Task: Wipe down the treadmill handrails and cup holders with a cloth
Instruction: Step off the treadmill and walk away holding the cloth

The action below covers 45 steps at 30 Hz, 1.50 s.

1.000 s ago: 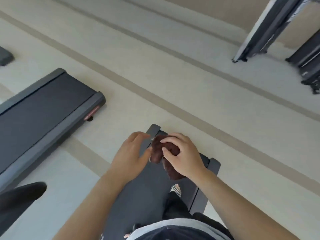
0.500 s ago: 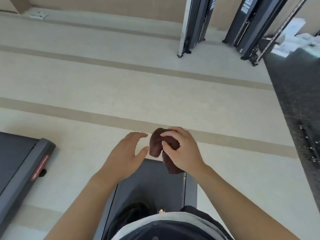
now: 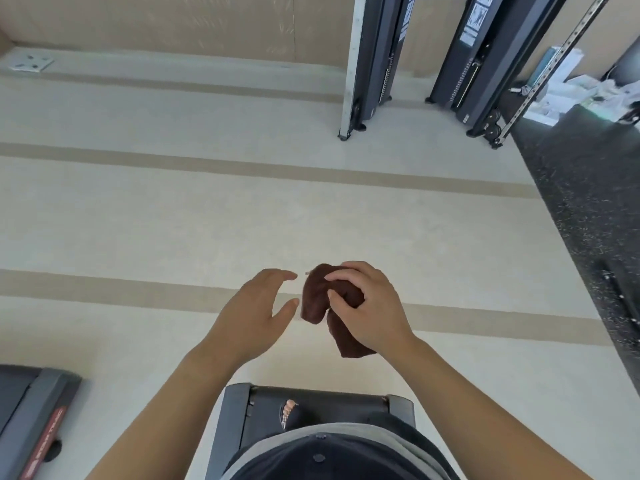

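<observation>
Brown cloth (image 3: 317, 299) bunched in right hand (image 3: 369, 311), held in mid-air over pale floor (image 3: 173, 220), ahead of treadmill deck end (image 3: 311, 405). Right hand closed on cloth: fingers (image 3: 341, 275) curled over top of bundle, thumb pressed into its near side, one loose fold hanging below palm toward wrist. Left hand (image 3: 254, 315) just beside cloth on its left, not touching; narrow gap visible between fingertips and fabric. Left hand empty and spread, fingers arched forward, thumb pointing toward cloth, palm facing right. Both forearms bare, extended forward from lower frame, converging toward cloth. No cup holders or handrails in view. Treadmill deck end at bottom centre, dark belt between grey side rails, one foot (image 3: 289, 412) showing on belt. Second treadmill (image 3: 38, 420) at lower left, grey rail with red label, well apart from hands. Two dark upright machine frames (image 3: 372, 64) against far wall. Speckled black matting (image 3: 581, 202) at right.
</observation>
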Motion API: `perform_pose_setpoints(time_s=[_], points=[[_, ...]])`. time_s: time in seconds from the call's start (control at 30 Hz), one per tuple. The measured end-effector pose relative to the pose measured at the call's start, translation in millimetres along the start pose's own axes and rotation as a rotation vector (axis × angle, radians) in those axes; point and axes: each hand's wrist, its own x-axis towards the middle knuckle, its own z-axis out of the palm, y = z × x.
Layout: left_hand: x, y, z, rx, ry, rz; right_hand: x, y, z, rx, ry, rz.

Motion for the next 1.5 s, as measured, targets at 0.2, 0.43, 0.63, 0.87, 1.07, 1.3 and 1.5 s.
perform_pose_setpoints(time_s=[0.2,0.43,0.63,0.87,1.07,1.3,1.5], points=[[90.7,-33.2,-23.6,0.001,-0.035,0.006,100.0,13.3,15.2,0.018,-0.008,0.028],[253.7,-92.1,-16.0,0.006,0.043,0.011,260.7,76.4,55.9,0.075,0.039,-0.013],[427.7,-174.2,28.9,0.122,0.139,0.023,436.9,178.7,119.6,0.131,0.101,-0.090],[530.0,-239.0,-33.7,0.064,0.151,-0.153,595.9,158.0,158.1,0.157,-0.086,-0.136],[659.1,-339.5,-93.7,0.058,0.225,-0.235,767.4,124.7,230.0,0.163,-0.147,-0.250],[822.4,-422.6,-182.2,0.096,0.178,-0.213,950.8,110.0,271.9,0.164,-0.121,-0.216],[951.0,-483.9,-226.0,0.081,0.105,-0.139,1097.5,113.3,305.9,0.187,-0.014,-0.125]])
